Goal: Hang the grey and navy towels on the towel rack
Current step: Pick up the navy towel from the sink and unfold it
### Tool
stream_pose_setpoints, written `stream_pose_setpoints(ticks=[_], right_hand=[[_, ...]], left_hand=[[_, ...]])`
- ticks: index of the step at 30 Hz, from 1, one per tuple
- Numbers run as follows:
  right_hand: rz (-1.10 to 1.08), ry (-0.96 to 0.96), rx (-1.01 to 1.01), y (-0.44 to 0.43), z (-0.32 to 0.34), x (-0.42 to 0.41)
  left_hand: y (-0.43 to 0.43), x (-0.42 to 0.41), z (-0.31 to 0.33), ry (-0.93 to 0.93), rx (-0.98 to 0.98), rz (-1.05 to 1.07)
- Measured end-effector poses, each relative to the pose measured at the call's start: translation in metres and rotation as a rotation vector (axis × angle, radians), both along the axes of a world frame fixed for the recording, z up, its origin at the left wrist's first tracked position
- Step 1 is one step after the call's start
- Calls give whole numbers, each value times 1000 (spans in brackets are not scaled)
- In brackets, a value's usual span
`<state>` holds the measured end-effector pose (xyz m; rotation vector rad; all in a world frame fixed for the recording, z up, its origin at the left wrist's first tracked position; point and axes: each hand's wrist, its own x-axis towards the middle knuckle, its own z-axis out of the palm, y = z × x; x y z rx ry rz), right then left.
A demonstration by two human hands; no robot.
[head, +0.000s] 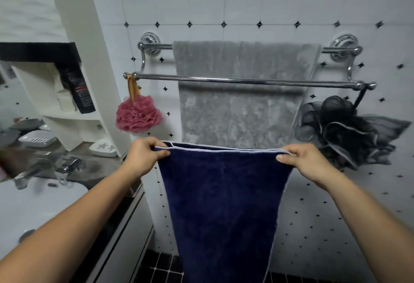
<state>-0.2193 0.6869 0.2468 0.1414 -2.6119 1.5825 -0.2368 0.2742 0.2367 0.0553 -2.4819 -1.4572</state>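
Note:
A chrome double-bar towel rack [156,77] is fixed to the tiled wall. The grey towel [242,107] hangs over its rear, upper bar and drops behind the bare front bar. Below the front bar I hold the navy towel [224,204] folded, stretched flat by its white-trimmed top edge. My left hand [145,155] pinches the top left corner. My right hand [307,159] pinches the top right corner. The towel's lower part hangs toward the floor.
A pink bath pouf [139,114] hangs from the rack's left end, a black pouf [345,130] from its right end. At left are a white sink [33,204] with a chrome tap [44,168], soap dishes and a shelf with bottles.

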Motion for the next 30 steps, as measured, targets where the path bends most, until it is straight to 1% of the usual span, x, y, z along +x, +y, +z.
stream_pose_setpoints(ticks=[4,6,7,9,10,11,13,14,15,16,17,18,19,20,21,22,23,24,25,26,27,28,29,30], right_hand=[[38,-78,139,10,4,-6],[-26,-74,167,14,10,-10],[-131,-29,150,14,12,-15],[-370,45,-19,2,13,-22],[-390,11,-79,-8,14,-22],[-290,-57,-91,-20,12,-20],[168,-304,5,-36,5,-7],[363,-404,60,-38,1,-1],[453,-444,77,-34,-1,2],[416,-420,48,-32,1,1],[266,-354,-10,-30,3,-5],[50,-282,-88,-28,6,-14],[-126,-217,-193,-28,10,-20],[-203,-179,-266,-30,14,-24],[-167,-198,-268,-33,17,-27],[-3,-273,-212,-36,17,-26],[191,-363,-156,-37,16,-19],[314,-413,-129,-35,15,-11],[328,-396,-136,-31,14,-6],[227,-340,-197,-29,16,-7],[37,-258,-265,-27,17,-9],[-137,-171,-304,-25,18,-12],[-200,-133,-279,-24,21,-14],[-147,-165,-215,-27,22,-15]], left_hand=[[0,-12,19,49,78,-19],[4,-16,25,61,234,-56],[11,-18,26,69,340,-73],[30,-24,19,47,485,-69],[40,-28,14,10,514,-54],[46,-34,7,-32,512,-32],[38,-47,2,-66,419,33],[27,-53,4,-43,381,77],[15,-56,7,-1,387,135],[5,-56,10,42,441,188],[1,-53,11,73,517,193],[3,-48,11,69,543,127],[10,-41,9,17,520,-12],[19,-35,5,-108,438,-224],[26,-29,0,-258,284,-457],[27,-24,-2,-366,146,-630],[22,-27,-3,-382,85,-651],[15,-33,-2,-327,132,-557],[7,-37,1,-233,237,-358],[-1,-42,3,-126,354,-122],[-2,-43,4,-53,419,11],[3,-41,4,-33,403,12],[12,-39,3,-40,301,-82],[20,-38,0,-76,148,-229]])
